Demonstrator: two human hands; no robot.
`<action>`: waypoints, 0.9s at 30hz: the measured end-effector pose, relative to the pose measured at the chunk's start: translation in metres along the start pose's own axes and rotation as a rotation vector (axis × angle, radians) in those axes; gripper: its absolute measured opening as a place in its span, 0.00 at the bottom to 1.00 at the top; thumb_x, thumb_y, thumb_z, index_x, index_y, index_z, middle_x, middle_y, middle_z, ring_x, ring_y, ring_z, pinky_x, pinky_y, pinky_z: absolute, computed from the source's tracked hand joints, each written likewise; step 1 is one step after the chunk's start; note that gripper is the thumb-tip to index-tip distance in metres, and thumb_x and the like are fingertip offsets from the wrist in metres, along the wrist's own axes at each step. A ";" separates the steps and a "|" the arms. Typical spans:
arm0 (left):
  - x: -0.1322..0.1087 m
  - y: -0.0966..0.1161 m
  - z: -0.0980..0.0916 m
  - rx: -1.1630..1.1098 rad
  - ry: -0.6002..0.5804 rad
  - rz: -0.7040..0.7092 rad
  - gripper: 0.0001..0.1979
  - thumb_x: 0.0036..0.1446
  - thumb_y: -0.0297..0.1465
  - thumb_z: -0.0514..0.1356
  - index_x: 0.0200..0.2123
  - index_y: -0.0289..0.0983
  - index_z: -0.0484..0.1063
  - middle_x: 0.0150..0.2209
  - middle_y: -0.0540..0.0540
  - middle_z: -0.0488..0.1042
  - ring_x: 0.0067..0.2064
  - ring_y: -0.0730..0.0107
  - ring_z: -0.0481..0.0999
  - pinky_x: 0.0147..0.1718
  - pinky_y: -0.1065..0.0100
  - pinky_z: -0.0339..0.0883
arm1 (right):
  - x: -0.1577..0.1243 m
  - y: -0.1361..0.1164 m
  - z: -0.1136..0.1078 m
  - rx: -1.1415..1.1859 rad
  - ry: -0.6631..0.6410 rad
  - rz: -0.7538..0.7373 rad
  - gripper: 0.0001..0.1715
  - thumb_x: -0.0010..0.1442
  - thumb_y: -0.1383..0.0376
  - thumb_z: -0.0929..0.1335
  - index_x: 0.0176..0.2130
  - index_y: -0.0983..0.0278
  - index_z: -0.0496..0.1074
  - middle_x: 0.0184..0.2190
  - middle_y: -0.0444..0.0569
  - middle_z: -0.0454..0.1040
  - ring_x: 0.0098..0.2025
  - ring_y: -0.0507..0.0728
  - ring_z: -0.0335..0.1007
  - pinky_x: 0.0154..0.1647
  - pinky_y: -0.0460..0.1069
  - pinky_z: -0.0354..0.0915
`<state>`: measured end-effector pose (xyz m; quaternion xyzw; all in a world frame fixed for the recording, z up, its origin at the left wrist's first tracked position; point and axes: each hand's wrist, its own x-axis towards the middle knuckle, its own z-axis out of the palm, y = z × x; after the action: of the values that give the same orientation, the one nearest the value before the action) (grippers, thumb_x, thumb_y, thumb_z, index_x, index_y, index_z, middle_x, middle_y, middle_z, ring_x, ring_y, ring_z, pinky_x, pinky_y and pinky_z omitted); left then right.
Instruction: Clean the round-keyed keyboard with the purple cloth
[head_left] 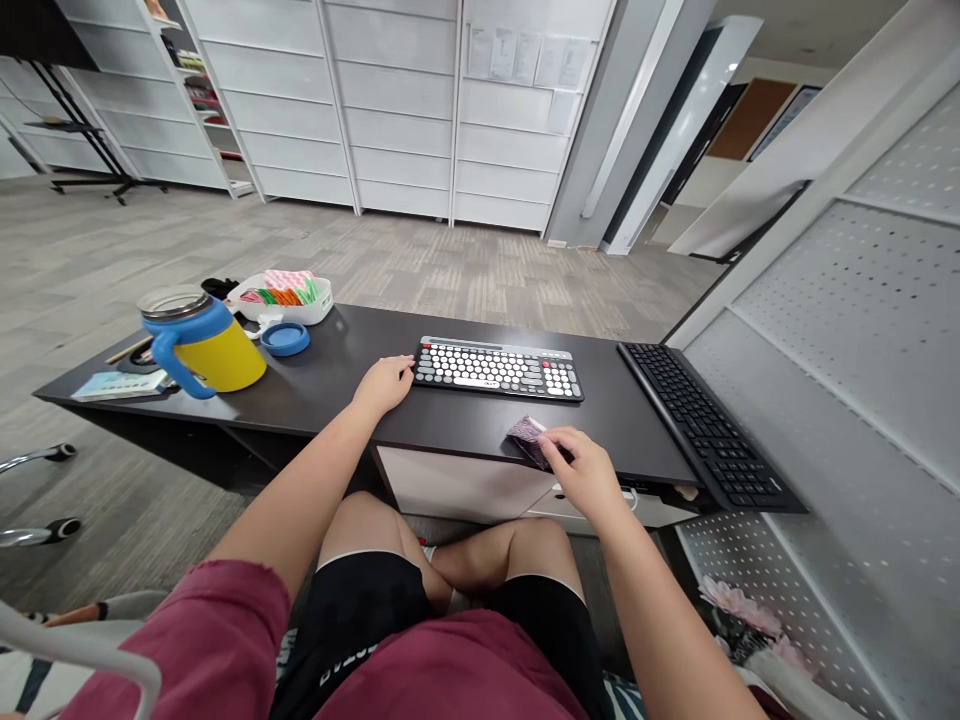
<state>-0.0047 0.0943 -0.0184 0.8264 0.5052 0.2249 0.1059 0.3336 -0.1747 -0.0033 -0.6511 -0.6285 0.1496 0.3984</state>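
A compact grey-and-black keyboard [499,368] with round pale keys and a few red ones lies on the dark desk [360,345]. My left hand [385,385] is at its left end, fingers bent and touching the edge. Between the thumb and fingers of my right hand [581,462] is a small folded dark purple patterned cloth [527,432]. It is just in front of the keyboard, over the desk's near edge, apart from the keys. Part of the cloth is hidden by my fingers.
A long black keyboard [705,425] lies at the right, against a perforated panel [847,300]. To the left stand a yellow-and-blue mug [217,350], a blue lid [285,339], a white tray [321,305] of colourful items and a booklet [120,386].
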 end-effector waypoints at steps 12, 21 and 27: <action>-0.006 0.006 -0.005 0.016 0.030 -0.027 0.20 0.69 0.30 0.55 0.55 0.36 0.84 0.65 0.40 0.81 0.67 0.47 0.76 0.71 0.52 0.67 | 0.037 -0.007 -0.028 0.499 0.076 0.579 0.28 0.59 0.39 0.76 0.38 0.61 0.80 0.31 0.48 0.80 0.31 0.57 0.73 0.31 0.49 0.68; -0.003 0.001 -0.002 0.022 0.057 0.004 0.19 0.69 0.29 0.55 0.53 0.37 0.84 0.61 0.39 0.83 0.64 0.46 0.78 0.68 0.52 0.69 | 0.035 0.065 -0.043 0.469 0.019 0.781 0.19 0.59 0.49 0.79 0.36 0.62 0.80 0.29 0.49 0.81 0.29 0.56 0.76 0.32 0.49 0.76; -0.001 0.000 -0.002 0.016 0.068 0.012 0.17 0.69 0.30 0.56 0.51 0.38 0.84 0.57 0.40 0.85 0.61 0.46 0.79 0.65 0.51 0.71 | 0.026 0.076 -0.042 0.387 0.053 0.665 0.27 0.52 0.54 0.82 0.48 0.63 0.80 0.29 0.45 0.79 0.30 0.55 0.75 0.30 0.48 0.74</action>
<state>-0.0063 0.0932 -0.0176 0.8221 0.5054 0.2494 0.0807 0.4204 -0.1560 -0.0227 -0.7358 -0.3326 0.3698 0.4595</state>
